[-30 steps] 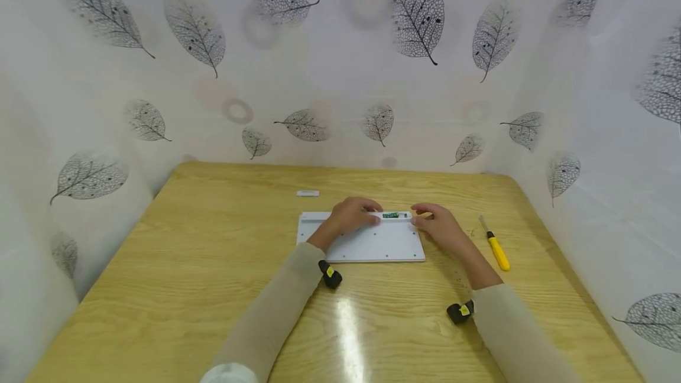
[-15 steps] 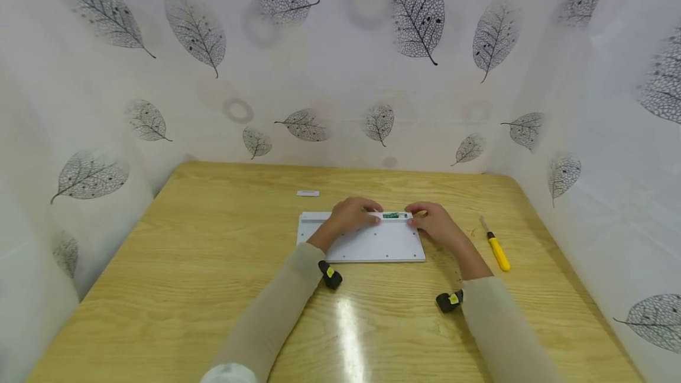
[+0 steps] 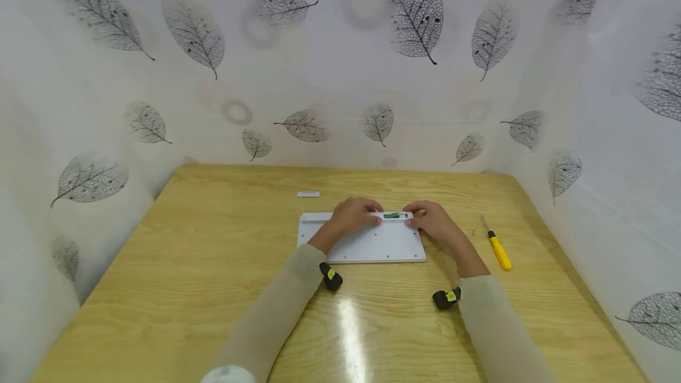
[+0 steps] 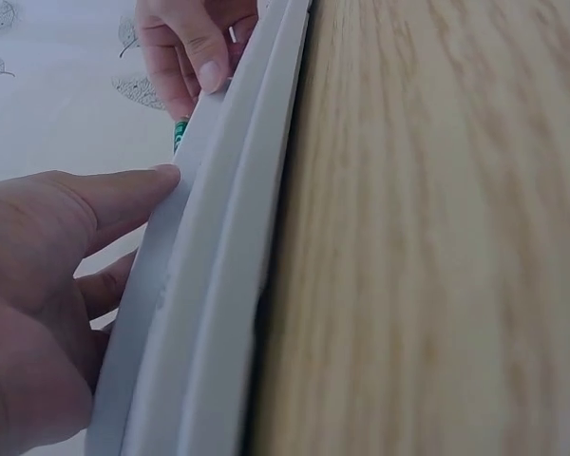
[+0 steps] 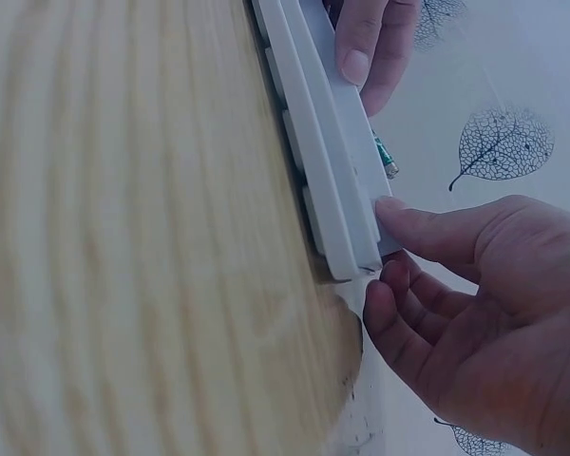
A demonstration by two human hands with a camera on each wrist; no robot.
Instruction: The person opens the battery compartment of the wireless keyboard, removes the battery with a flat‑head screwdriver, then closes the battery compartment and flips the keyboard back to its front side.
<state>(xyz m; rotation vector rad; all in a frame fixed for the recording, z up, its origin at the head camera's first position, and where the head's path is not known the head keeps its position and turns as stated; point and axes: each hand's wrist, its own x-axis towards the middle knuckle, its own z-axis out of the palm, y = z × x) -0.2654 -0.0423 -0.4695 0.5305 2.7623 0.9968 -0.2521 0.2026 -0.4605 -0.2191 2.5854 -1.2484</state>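
A white keyboard (image 3: 367, 244) lies face down on the table, and some of its keys show under its edge in the right wrist view. Along its far edge runs a raised ridge, where a slot exposes a green battery (image 3: 392, 216). My left hand (image 3: 353, 215) grips the ridge left of the slot, thumb (image 4: 142, 195) on the near side and fingers behind. At the ridge's right end, my right hand (image 3: 433, 220) pinches the keyboard's corner between thumb (image 5: 427, 228) and fingers. The fingertips behind the ridge are partly hidden.
A small white cover-like strip (image 3: 308, 194) lies beyond the keyboard's far left corner. To the right rests a screwdriver (image 3: 499, 250) with a yellow handle, its shaft pointing away. Leaf-patterned cloth (image 3: 340, 75) surrounds the back and sides of the wooden table (image 3: 213, 265).
My right hand has moved slightly left and closed in on the keyboard's right end. The left hand, keyboard and screwdriver have stayed about where they were.
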